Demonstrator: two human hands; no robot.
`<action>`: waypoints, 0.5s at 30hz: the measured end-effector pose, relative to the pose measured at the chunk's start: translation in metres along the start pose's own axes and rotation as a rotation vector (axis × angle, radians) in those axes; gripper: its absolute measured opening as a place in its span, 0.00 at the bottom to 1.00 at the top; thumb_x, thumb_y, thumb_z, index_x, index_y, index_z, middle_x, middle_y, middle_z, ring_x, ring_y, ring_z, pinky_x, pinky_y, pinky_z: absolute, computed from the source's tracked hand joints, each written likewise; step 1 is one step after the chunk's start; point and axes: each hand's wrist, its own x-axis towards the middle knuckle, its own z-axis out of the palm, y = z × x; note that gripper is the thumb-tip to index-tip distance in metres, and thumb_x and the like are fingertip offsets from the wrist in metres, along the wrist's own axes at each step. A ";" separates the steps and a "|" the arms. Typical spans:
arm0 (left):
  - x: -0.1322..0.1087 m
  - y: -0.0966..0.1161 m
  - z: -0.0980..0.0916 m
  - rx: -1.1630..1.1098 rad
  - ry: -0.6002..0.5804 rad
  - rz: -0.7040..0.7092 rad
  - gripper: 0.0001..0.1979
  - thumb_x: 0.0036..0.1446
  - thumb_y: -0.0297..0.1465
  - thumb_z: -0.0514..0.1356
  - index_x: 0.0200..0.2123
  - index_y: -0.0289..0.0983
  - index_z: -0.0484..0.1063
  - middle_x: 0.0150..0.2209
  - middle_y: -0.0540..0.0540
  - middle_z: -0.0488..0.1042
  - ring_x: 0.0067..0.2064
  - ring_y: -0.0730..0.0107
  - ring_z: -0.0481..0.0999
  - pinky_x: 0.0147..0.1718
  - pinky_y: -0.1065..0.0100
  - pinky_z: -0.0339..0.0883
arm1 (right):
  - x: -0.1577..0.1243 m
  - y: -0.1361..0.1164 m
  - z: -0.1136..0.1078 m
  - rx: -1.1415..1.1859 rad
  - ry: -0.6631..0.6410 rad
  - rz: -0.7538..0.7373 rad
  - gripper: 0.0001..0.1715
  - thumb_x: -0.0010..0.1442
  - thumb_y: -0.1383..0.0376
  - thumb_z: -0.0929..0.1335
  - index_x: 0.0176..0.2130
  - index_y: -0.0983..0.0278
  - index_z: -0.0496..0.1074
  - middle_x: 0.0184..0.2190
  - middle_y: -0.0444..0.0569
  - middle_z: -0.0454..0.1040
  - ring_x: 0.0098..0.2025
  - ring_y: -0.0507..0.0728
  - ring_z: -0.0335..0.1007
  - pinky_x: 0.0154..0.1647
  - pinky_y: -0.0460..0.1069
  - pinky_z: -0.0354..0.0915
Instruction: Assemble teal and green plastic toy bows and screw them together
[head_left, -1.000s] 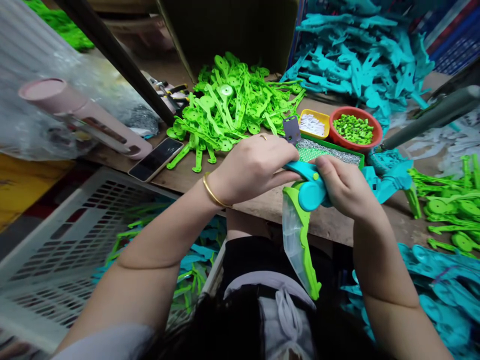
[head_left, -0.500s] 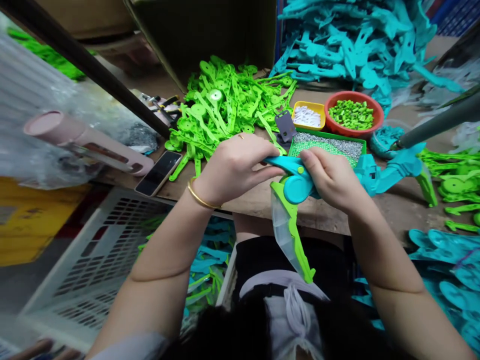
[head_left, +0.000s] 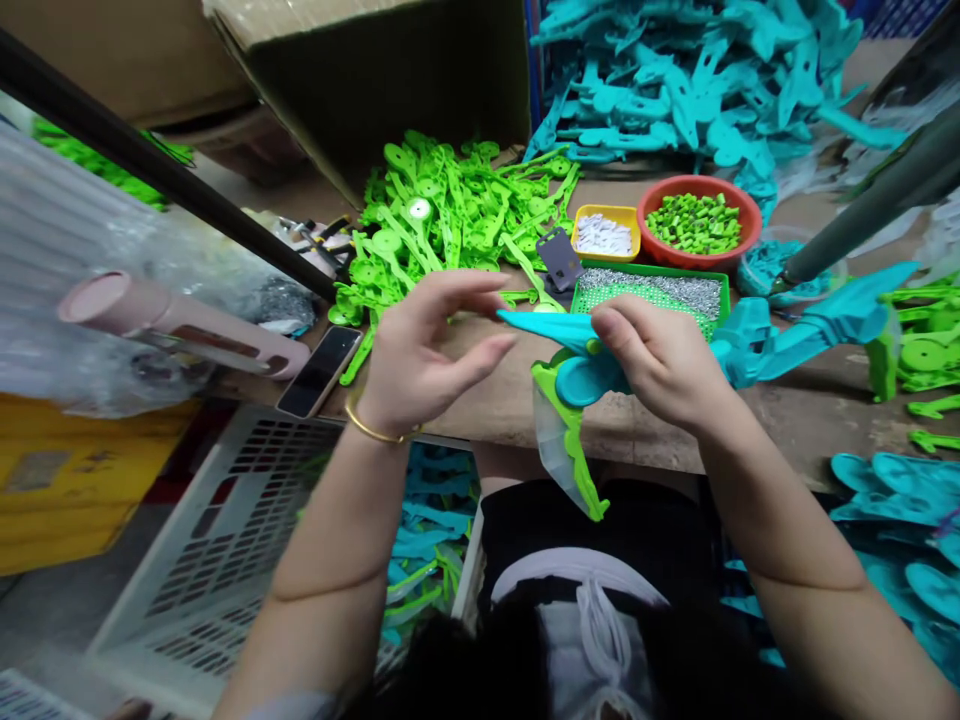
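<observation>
My right hand (head_left: 664,358) is closed around the middle of a turquoise plastic toy piece (head_left: 551,328), which looks like a toy crossbow or gun body. Its pointed end reaches left, and another turquoise section sticks out past my wrist on the right. A green arm with a clear fin (head_left: 574,440) hangs down from its left part. My left hand (head_left: 431,350), with a gold bangle at the wrist, is open beside the pointed tip, thumb and fingers apart and holding nothing. Behind my right hand is a green tray (head_left: 652,290) of small metal parts.
Green plastic arms (head_left: 450,210) lie heaped at the back, and turquoise parts (head_left: 690,90) behind right. A red bowl (head_left: 754,235) and a yellow dish (head_left: 634,245) hold small pieces. A phone (head_left: 319,372) and pink bottle (head_left: 180,325) are left. Below stands a white crate (head_left: 202,560). A pole (head_left: 862,205) slants at right.
My left hand has let go of the toy's pointed end and moved left, fingers spreading. The toy has tilted, its right section now higher, while my right hand keeps hold. The view has shifted slightly.
</observation>
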 end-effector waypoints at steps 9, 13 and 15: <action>-0.067 0.003 0.077 -0.706 -0.116 -0.633 0.26 0.57 0.57 0.54 0.34 0.38 0.65 0.26 0.47 0.74 0.27 0.67 0.75 0.27 0.66 0.71 | 0.001 0.004 -0.005 -0.034 -0.094 -0.178 0.25 0.65 0.47 0.60 0.46 0.63 0.70 0.41 0.51 0.74 0.41 0.56 0.70 0.39 0.48 0.60; -0.045 0.001 0.031 -0.395 -0.385 -0.592 0.19 0.58 0.49 0.59 0.35 0.38 0.66 0.22 0.52 0.70 0.22 0.73 0.70 0.24 0.71 0.66 | -0.007 0.005 0.000 -0.039 -0.204 -0.226 0.24 0.65 0.49 0.61 0.50 0.63 0.68 0.44 0.52 0.76 0.43 0.59 0.73 0.39 0.50 0.63; -0.035 0.000 0.013 -0.267 -0.524 -0.568 0.16 0.58 0.45 0.59 0.37 0.37 0.69 0.23 0.52 0.71 0.23 0.73 0.69 0.25 0.71 0.66 | -0.010 0.007 0.006 -0.050 -0.221 -0.278 0.24 0.65 0.50 0.62 0.52 0.63 0.68 0.47 0.53 0.76 0.46 0.60 0.74 0.42 0.51 0.65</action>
